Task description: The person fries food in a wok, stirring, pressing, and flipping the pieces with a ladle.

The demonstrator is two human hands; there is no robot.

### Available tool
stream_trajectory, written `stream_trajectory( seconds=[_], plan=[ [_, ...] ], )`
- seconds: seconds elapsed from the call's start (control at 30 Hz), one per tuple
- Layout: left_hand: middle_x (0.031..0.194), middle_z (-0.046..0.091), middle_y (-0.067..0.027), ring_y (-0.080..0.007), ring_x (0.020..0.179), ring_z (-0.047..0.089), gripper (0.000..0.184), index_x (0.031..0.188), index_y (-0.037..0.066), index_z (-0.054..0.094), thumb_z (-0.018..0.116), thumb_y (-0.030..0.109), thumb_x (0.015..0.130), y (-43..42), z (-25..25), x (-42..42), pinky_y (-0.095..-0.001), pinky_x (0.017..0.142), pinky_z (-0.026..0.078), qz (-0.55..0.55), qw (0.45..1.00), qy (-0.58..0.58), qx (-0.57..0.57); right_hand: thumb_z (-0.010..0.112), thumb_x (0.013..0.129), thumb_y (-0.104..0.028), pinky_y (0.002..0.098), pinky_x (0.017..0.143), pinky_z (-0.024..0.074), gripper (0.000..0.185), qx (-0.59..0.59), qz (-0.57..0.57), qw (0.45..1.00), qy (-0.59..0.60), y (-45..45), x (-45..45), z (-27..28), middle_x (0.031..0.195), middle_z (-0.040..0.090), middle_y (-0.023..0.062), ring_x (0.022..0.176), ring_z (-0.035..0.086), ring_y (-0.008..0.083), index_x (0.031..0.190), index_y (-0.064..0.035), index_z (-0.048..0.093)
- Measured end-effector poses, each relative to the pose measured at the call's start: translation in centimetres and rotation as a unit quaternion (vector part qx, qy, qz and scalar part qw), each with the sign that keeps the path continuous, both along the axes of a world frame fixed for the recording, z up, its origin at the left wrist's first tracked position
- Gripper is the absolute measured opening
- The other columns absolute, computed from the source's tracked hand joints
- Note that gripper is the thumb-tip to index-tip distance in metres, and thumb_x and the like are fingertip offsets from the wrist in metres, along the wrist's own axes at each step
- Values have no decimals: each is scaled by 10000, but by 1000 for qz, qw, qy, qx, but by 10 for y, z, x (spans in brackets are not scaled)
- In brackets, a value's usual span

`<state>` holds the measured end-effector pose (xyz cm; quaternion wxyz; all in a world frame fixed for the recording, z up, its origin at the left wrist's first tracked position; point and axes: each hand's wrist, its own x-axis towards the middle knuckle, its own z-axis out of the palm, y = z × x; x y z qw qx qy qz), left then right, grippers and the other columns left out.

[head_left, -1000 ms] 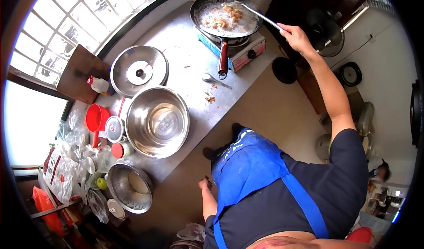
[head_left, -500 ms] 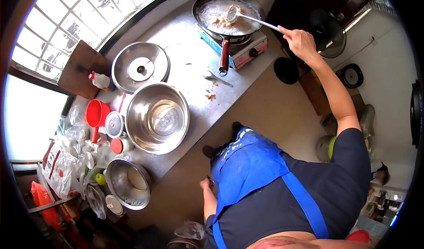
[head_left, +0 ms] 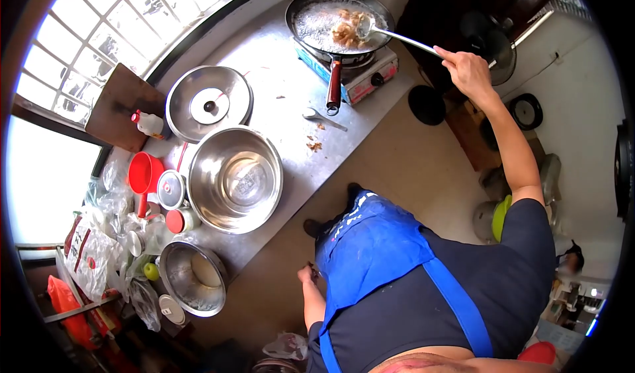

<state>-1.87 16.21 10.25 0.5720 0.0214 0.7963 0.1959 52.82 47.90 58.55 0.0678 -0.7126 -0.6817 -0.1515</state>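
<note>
My right hand [head_left: 471,75] is closed round the end of a long metal handle. That is a skimmer [head_left: 403,39], whose round head rests among brown pieces of food [head_left: 345,33] in a wok [head_left: 301,39] of bubbling, foamy oil. Steel shows along the handle; the head is partly covered by food and foam. The wok sits on a portable gas stove [head_left: 362,82], its wooden handle [head_left: 335,82] pointing toward me. Low beside my blue apron hangs my left hand [head_left: 307,274], fingers curled; what they hold, if anything, I cannot make out.
On the metal counter [head_left: 291,155] are a large steel bowl [head_left: 264,204], a steel lid [head_left: 231,118], a spoon [head_left: 324,118] and brown crumbs. A red dipper [head_left: 144,169], jars and a smaller bowl [head_left: 173,267] stand at the left. A fan [head_left: 506,62] is at the right.
My right hand has moved right and slightly down, drawing the skimmer toward the wok's right side. More brown food shows gathered beside its head. My left hand has barely moved.
</note>
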Motion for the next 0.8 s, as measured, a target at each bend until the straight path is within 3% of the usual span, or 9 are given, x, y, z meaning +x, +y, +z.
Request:
stream_trajectory(
  seconds=[0.2,0.4,0.47,0.6,0.67,0.8],
  plan=[
    [529,475,-48,-168,396,436,235,830,6,619,607,218,930,-4,-5,0,-338,383,338,33,999,-22,18,634,916,-190,411,629,498,377,44,38,998,35,16,-18,19,740,649,97,680,630,294,1283,-277,650],
    [536,493,-59,-166,398,452,258,824,6,618,602,234,941,-15,3,10,-336,375,326,17,1000,6,7,648,889,-197,442,643,518,330,36,80,996,18,60,-62,9,774,657,130,728,650,332,1212,-246,695],
    [778,671,-112,-204,671,593,291,858,-92,697,679,197,861,-18,14,14,-389,609,475,19,999,37,-17,640,890,-185,448,637,519,315,21,113,993,7,75,-75,-1,803,671,142,734,659,337,1194,-230,706],
    [882,717,-187,-285,794,654,353,937,-87,709,675,257,864,-30,20,16,-413,727,496,-38,997,57,-29,571,919,-176,443,648,539,288,-9,128,991,-34,91,-93,-16,826,692,156,713,670,342,1165,-197,721],
    [1008,717,-239,-362,958,666,409,1011,-68,704,650,312,871,-37,23,20,-424,838,481,-63,995,78,-14,591,887,-117,415,614,522,325,-10,138,987,-78,93,-101,-23,776,647,138,698,659,307,1186,-173,707],
    [1076,701,-245,-410,1059,635,415,1036,-43,705,622,330,875,-45,24,24,-432,896,468,-79,993,79,-41,525,892,-87,357,590,544,397,-15,125,967,-221,85,-122,-49,832,626,112,668,673,239,1257,-172,658]
  ],
)
